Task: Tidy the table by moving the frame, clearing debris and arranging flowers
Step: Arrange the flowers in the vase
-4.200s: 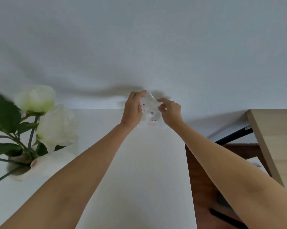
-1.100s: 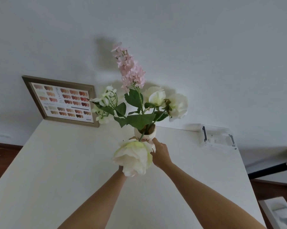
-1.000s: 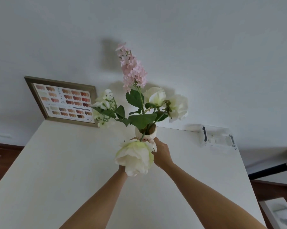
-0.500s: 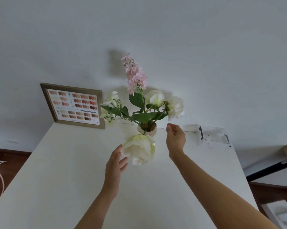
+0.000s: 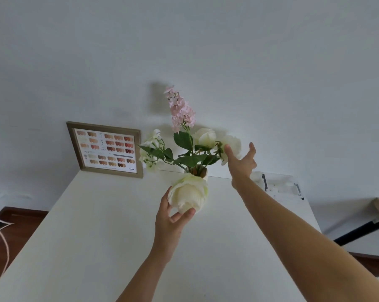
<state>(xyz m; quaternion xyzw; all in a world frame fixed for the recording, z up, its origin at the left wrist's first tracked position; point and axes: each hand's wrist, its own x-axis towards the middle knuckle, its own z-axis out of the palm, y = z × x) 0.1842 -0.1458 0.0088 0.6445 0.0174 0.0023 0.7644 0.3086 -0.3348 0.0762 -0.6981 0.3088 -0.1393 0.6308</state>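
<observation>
Centrally, vase (image 5: 202, 172) near table (image 5: 97, 236) back edge

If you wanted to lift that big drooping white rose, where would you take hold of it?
Probably from below: the big rose hangs forward and down from the vase, so a cupped palm supports it. The left hand already touches its underside. Its stem is hidden behind the bloom.

Soft, even daylight; faint shadows, wide-angle bending at edges

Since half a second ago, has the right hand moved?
Yes. The right hand has risen from beside the vase to the white bloom at the bouquet's right, fingers spread.
</observation>
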